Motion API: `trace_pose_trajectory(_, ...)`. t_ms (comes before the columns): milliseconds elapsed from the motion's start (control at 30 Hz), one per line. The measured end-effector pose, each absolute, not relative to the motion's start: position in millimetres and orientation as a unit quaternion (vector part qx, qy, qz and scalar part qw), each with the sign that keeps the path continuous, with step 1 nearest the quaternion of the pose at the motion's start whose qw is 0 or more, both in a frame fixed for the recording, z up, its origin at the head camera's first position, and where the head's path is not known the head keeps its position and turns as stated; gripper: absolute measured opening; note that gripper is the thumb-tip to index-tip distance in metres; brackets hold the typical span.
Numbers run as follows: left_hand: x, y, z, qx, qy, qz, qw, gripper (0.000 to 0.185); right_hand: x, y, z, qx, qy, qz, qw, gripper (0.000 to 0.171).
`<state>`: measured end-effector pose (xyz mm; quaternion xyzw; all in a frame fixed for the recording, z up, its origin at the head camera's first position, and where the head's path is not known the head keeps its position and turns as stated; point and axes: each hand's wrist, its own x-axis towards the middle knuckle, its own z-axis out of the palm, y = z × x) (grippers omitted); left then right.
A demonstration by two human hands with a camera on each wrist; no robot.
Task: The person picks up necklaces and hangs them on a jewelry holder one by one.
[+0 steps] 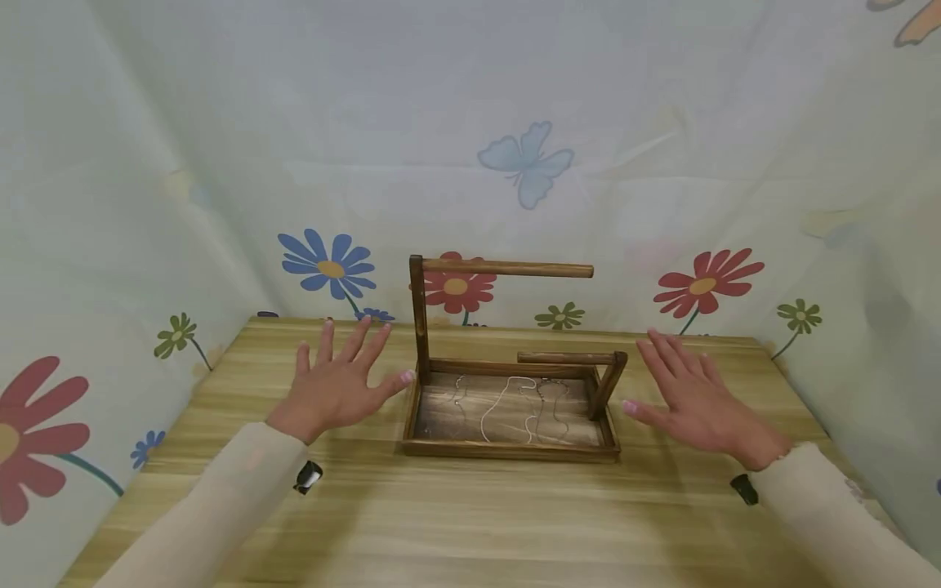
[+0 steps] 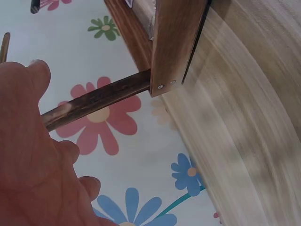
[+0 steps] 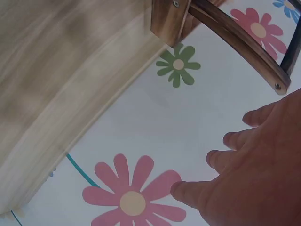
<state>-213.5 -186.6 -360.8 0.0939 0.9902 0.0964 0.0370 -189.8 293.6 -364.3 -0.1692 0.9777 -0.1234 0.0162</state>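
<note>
A dark brown wooden jewelry stand [image 1: 510, 452] sits on the table, with a shallow tray base, a tall post and bar at left and a shorter one at right. Several thin necklaces [image 1: 487, 416] lie in its tray, some silver and some darker. To the left of the stand is my left hand [image 1: 334, 392], fingers spread, its thumb close to the tray's left side. My right hand [image 1: 694, 400] is spread out on the other side, thumb toward the short post. Both hands hold nothing. The wrist views also show the left hand [image 2: 37, 155] and right hand [image 3: 254, 165] near the stand.
The stand rests on a wood-grain table [image 1: 470, 523]. Behind and at both sides hangs a pale cloth [image 1: 412, 106] printed with flowers and butterflies. A small dark strap piece [image 1: 308, 476] shows by the left wrist, another [image 1: 744, 488] by the right.
</note>
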Motion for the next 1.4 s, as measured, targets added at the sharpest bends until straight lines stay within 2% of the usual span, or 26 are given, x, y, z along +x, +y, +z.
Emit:
trace_pose_trajectory(433,-216.4,-180.5,-379.9,0.099,0.99,0.097,0.021,0.092,-186.1,291.2,-375.9,-0.171,0.975,-0.137,0.028,0.102)
trace_pose_trajectory(1167,-214.9,-173.9,-404.1,0.095,0.989,0.109,0.024,0.088,-185.9,281.9,-398.9,-0.169,0.975,-0.141,0.043,0.101)
trace_pose_trajectory(1400,-221.8,-175.5,-425.5,0.103,0.987,0.126,0.018,0.094,-184.7,281.5,-404.0,-0.171,0.974,-0.144,0.043,0.099)
